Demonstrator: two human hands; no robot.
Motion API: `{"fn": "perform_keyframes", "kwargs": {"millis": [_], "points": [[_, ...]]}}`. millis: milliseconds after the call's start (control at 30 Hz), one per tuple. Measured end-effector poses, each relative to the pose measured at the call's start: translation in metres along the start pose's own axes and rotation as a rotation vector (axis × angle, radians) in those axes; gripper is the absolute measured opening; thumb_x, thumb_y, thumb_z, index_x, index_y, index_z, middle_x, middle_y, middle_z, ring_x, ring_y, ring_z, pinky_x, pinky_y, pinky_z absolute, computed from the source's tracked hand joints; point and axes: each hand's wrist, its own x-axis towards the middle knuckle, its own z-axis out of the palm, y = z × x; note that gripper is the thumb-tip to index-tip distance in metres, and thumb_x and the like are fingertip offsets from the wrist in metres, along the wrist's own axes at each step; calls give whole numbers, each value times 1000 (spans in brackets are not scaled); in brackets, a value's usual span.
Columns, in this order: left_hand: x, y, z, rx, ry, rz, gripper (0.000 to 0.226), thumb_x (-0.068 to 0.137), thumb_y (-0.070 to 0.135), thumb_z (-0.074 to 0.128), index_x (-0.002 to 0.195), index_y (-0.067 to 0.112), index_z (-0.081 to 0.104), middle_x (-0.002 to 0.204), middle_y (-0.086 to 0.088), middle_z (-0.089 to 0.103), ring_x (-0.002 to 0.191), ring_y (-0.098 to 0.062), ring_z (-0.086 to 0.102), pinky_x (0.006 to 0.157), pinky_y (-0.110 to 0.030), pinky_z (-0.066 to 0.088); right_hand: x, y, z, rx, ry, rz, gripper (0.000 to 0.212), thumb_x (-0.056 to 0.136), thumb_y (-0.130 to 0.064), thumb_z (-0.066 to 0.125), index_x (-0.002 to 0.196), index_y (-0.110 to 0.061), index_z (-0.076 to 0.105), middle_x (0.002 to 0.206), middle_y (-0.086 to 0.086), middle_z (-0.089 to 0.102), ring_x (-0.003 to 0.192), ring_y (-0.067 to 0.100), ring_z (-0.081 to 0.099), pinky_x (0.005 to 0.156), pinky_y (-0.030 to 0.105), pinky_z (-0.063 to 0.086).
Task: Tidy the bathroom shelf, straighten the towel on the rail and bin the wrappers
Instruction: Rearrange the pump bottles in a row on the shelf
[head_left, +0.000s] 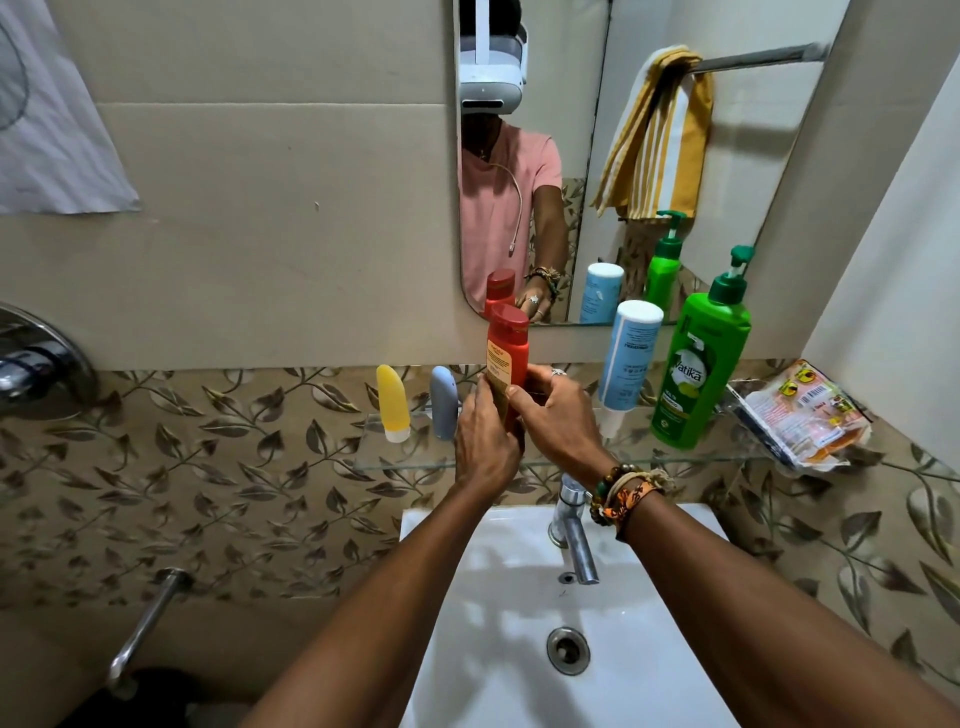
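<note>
A red bottle (508, 343) stands upright at the middle of the glass shelf (675, 457). My left hand (483, 441) and my right hand (556, 415) both grip its lower half. To its left stand a small yellow tube (392, 402) and a grey-blue tube (444, 402). On its right are a white and blue bottle (628, 358) and a green pump bottle (698, 364). Crumpled wrappers (802, 415) lie at the shelf's right end. A yellow striped towel (654, 135) hangs bunched on the rail (763, 56), seen in the mirror.
A white sink (519, 597) with a chrome tap (571, 525) sits under the shelf. The mirror (597, 208) hangs above the shelf. A chrome wall valve (36, 358) and a spout (145, 623) are at the left. A white cloth (47, 130) hangs at the top left.
</note>
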Motion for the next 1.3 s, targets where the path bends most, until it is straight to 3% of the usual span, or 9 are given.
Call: {"fn": "perform_keyframes", "kwargs": {"millis": [133, 300, 433, 533, 667, 867, 967, 1100, 1300], "points": [[-6, -3, 3, -10, 38, 13, 60, 91, 10, 60, 147, 10, 36, 140, -16, 51, 132, -32, 48, 104, -49, 47, 0, 3, -1, -26, -5, -9, 41, 93, -24, 63, 133, -17, 59, 122, 2, 69, 103, 8, 65, 81, 16, 52], [-23, 5, 2, -64, 123, 87, 74, 97, 24, 59, 156, 7, 18, 157, -17, 30, 143, -30, 34, 110, -41, 39, -3, 0, -2, -51, 12, -13, 44, 92, -26, 63, 135, -17, 58, 124, 1, 69, 107, 11, 65, 90, 26, 55], [-27, 7, -1, -96, 161, 155, 72, 97, 21, 59, 156, 7, 20, 157, -16, 30, 143, -30, 33, 111, -39, 37, -7, -3, -5, -64, 59, -11, 43, 94, -31, 61, 134, -16, 57, 120, 0, 69, 100, 9, 65, 89, 29, 56], [-25, 11, -5, -101, 190, 202, 73, 90, 9, 64, 153, 6, 28, 151, -16, 37, 141, -29, 35, 114, -38, 34, -10, -5, -8, -135, 251, -30, 41, 95, -35, 58, 131, -15, 59, 109, 3, 71, 92, 12, 65, 82, 33, 58], [-20, 19, -11, -68, 234, 295, 73, 83, 12, 67, 149, 5, 36, 141, -16, 45, 131, -29, 42, 111, -39, 36, -11, -10, -21, -239, 560, -116, 28, 93, -35, 57, 116, -18, 60, 97, 4, 61, 85, 17, 58, 76, 44, 54], [-16, 32, -11, 101, 203, 722, 60, 83, 16, 63, 140, 4, 47, 125, -18, 55, 111, -32, 53, 97, -45, 46, -5, -20, -55, -323, 838, -222, 38, 87, -24, 63, 122, -11, 58, 114, 13, 52, 107, 26, 52, 96, 44, 46], [-21, 46, -4, 70, 115, 709, 58, 85, 12, 59, 141, 3, 47, 121, -16, 56, 105, -29, 55, 92, -42, 50, -5, -23, -72, -517, 804, -182, 46, 86, -22, 62, 132, -14, 56, 121, 14, 52, 112, 25, 46, 98, 37, 37], [-25, 63, 9, -6, -15, 638, 59, 91, 9, 56, 147, 2, 39, 128, -16, 52, 111, -25, 54, 98, -37, 49, 0, -21, -86, -743, 599, -79, 52, 90, -30, 57, 141, -22, 49, 126, 12, 47, 110, 29, 45, 91, 41, 39], [-25, 85, 20, -178, -151, 263, 61, 97, 11, 50, 154, 10, 29, 144, -13, 45, 128, -26, 47, 107, -33, 37, 3, -17, -89, -909, 464, -32, 48, 92, -37, 55, 138, -26, 49, 134, 11, 42, 114, 31, 43, 90, 43, 41]]}}
